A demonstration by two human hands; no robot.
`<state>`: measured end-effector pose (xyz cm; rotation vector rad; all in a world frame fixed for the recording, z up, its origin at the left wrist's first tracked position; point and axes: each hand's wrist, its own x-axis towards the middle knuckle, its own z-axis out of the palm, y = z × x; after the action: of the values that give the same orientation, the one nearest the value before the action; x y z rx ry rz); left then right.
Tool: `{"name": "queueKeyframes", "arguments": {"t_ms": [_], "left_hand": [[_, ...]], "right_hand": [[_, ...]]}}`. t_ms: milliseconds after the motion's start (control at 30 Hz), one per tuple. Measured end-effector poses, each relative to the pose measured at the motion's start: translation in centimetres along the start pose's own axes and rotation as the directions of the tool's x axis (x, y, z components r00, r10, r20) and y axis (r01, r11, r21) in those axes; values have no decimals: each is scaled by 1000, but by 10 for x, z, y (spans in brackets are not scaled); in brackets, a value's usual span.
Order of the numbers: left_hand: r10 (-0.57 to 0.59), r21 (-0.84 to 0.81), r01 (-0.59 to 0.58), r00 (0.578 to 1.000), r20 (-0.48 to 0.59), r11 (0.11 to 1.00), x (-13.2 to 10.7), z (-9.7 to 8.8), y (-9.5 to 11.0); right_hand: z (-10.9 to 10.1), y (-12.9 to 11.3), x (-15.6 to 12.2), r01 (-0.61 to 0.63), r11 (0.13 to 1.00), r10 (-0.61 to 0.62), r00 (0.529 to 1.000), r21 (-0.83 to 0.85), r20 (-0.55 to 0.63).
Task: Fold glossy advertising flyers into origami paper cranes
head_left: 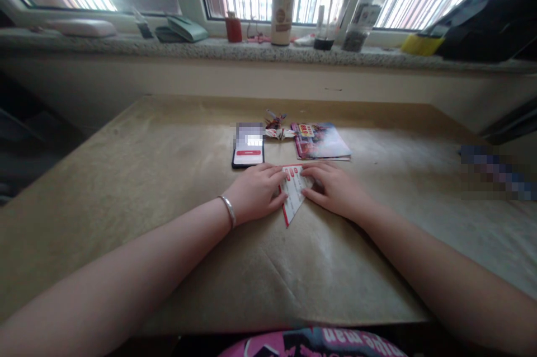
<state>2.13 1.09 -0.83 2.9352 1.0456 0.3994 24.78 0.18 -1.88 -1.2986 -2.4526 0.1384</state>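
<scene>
A folded sheet of paper [295, 193], white with red print and a red border, lies between my hands, its lower end tapering to a point toward me. My left hand [257, 192], with a silver bangle at the wrist, holds the paper's left edge with thumb and fingertips. On the opposite edge, the thumb and fingers of my right hand [333, 186] grip the paper and cover part of it. Just beyond my left hand is a phone [248, 147] with a lit screen. A stack of colourful printed paper [323, 141] lies past my right hand.
A crumpled wrapper or paper figure [277, 126] sits between the phone and the printed stack. All of this rests on a tan table [146, 178]. Behind, a stone windowsill [168, 50] carries a tall cylinder [283, 4], a red bottle [233, 28] and other small items.
</scene>
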Motion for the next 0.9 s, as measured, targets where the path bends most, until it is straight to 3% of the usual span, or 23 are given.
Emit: {"name": "queueKeyframes", "arguments": {"t_ms": [200, 400, 600, 900], "left_hand": [[187, -14, -187, 982, 3, 982, -5, -4, -5], [212, -49, -214, 976, -51, 976, -4, 5, -16], [267, -95, -265, 964, 9, 960, -3, 2, -24], [360, 112, -352, 931, -63, 929, -1, 7, -20]], "right_hand": [[1, 2, -3, 141, 981, -145, 989, 133, 20], [7, 7, 2, 268, 928, -277, 961, 260, -2], [6, 5, 0, 219, 944, -222, 975, 247, -19], [-6, -10, -6, 121, 977, -135, 988, 176, 74]]}}
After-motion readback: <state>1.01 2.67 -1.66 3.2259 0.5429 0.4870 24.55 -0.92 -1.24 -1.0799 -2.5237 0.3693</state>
